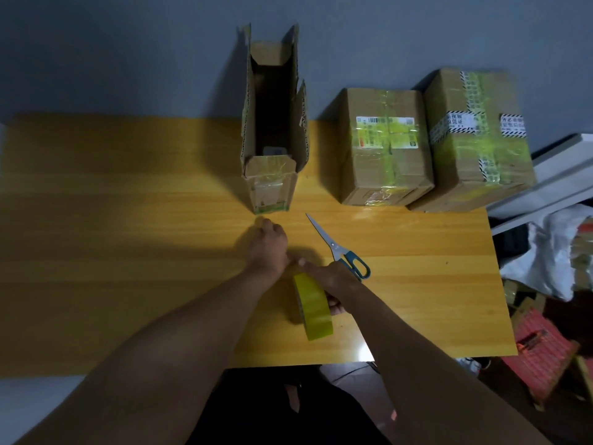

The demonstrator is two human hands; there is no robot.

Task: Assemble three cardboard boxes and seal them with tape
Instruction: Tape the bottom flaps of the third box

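A tall narrow cardboard box (272, 175) stands with its top flaps up on the yellow wooden table (128, 236). Two sealed boxes wrapped in yellow-green tape, one smaller (383, 149) and one larger (475, 139), sit to its right against the wall. My right hand (333, 281) grips a roll of yellow tape (313, 306) held on edge above the table. My left hand (268, 244) is closed just in front of the open box, its fingers pinched; whether it holds the tape's end is not visible. Scissors (337, 247) with teal handles lie right of my hands.
The table's right edge borders clutter: a white shelf (552, 175), a white plastic bag (552, 261) and a red patterned item (539, 354) on the floor. A grey wall runs behind the boxes. My dark-clothed lap shows below the table's front edge.
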